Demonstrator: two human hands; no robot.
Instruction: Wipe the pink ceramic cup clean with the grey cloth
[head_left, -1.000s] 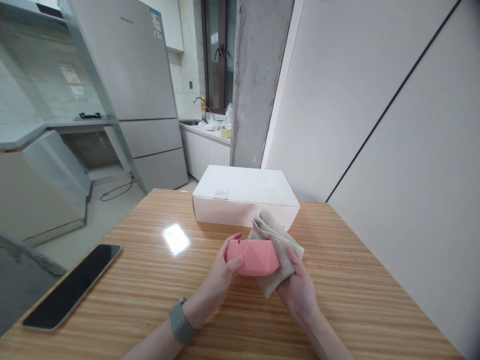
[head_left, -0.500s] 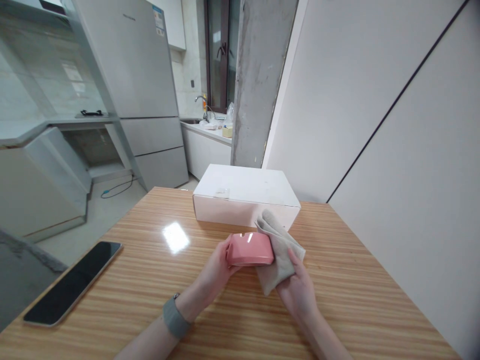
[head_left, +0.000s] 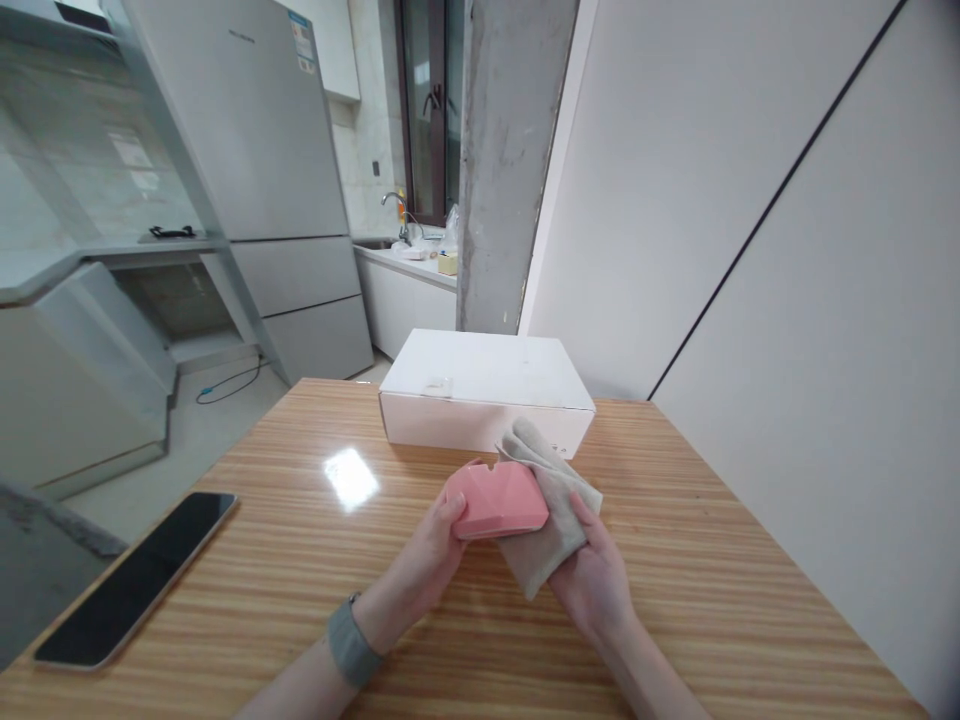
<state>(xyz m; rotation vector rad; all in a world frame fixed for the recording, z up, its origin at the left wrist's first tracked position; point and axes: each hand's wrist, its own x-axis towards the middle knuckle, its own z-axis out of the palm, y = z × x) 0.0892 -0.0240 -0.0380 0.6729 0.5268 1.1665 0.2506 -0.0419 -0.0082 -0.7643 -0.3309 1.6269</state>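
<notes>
A pink faceted dish (head_left: 499, 500) is held just above the wooden table (head_left: 300, 590), near its middle. My left hand (head_left: 427, 555) grips its left end, fingers curled round the rim. My right hand (head_left: 596, 580) holds a beige cloth (head_left: 551, 505) pressed against the dish's right side and underside. A grey band sits on my left wrist.
A closed white box (head_left: 484, 390) lies just beyond the hands. A dark phone (head_left: 135, 580) rests face up near the table's left edge. A white wall runs close along the right. Behind stand a concrete pillar, a fridge and a kitchen counter with a sink.
The pink dish has been turned in my hands, showing its faceted side again after lying flatter half a second ago. The cloth stays against its right side.
</notes>
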